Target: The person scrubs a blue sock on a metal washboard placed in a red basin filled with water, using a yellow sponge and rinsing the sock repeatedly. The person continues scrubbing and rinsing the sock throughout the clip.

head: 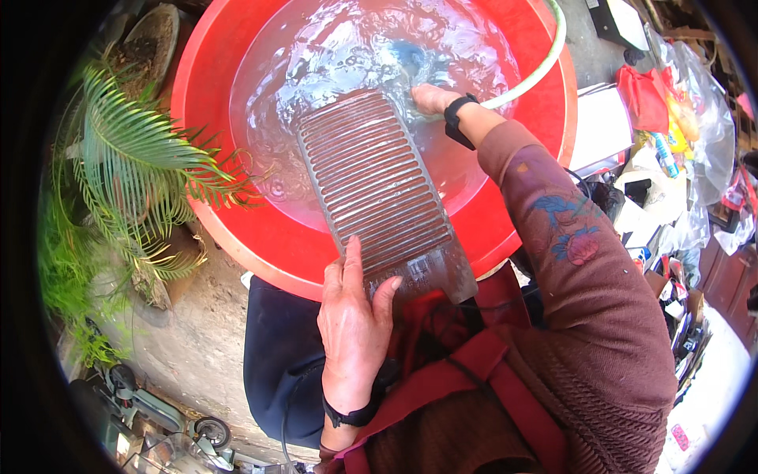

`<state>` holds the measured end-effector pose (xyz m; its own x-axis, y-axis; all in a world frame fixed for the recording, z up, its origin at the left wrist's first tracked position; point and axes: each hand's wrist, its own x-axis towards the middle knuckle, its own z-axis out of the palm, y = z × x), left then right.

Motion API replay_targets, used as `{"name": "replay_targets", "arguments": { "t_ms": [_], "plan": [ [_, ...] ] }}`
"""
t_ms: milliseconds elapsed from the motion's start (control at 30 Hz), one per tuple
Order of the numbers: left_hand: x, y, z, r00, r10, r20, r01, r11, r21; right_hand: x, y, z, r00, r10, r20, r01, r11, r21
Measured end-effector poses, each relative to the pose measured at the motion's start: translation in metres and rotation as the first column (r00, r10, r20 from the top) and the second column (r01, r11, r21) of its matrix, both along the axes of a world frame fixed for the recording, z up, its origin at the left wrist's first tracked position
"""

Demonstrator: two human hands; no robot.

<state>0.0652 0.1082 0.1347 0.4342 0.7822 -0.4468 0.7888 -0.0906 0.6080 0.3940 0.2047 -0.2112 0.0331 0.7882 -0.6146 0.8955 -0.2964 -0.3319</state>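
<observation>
A ribbed brown washboard [376, 178] slopes out of cloudy water in a large red plastic basin [204, 89]. Its upper end dips into the water, and its lower end reaches over the near rim towards my lap. My left hand [354, 320] holds the board's lower left corner, index finger and thumb against its face. My right hand [435, 99] is partly under the water, right of the board's top. Just beyond it, a blurred blue thing [411, 53], perhaps cloth, lies below the surface. The water hides my right fingertips and whatever they touch.
A pale green hose [533, 74] curves over the basin's right side into the water. Fronds of a potted plant [148, 142] overhang the left rim. Plastic bags [699, 112] and mixed clutter crowd the right. A scooter-like wheeled thing [160, 415] stands at lower left.
</observation>
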Motion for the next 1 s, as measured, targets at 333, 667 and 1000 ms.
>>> {"name": "replay_targets", "arguments": {
  "t_ms": [333, 667, 1000],
  "plan": [
    [0.013, -0.054, -0.049, 0.971, -0.225, -0.082, 0.214, 0.969, -0.124, 0.002, -0.044, 0.256, 0.678, -0.237, -0.696, 0.478, 0.862, 0.172],
    [0.006, -0.091, -0.08, 0.956, -0.29, -0.052, 0.271, 0.935, -0.229, -0.075, -0.077, 0.357, 0.121, -0.108, -0.987, 0.681, 0.732, 0.003],
    [-0.004, -0.046, -0.102, 0.993, -0.103, -0.05, 0.087, 0.964, -0.253, -0.159, -0.048, 0.169, 0.991, -0.125, -0.047, 0.132, 0.964, 0.229]
  ]
}}
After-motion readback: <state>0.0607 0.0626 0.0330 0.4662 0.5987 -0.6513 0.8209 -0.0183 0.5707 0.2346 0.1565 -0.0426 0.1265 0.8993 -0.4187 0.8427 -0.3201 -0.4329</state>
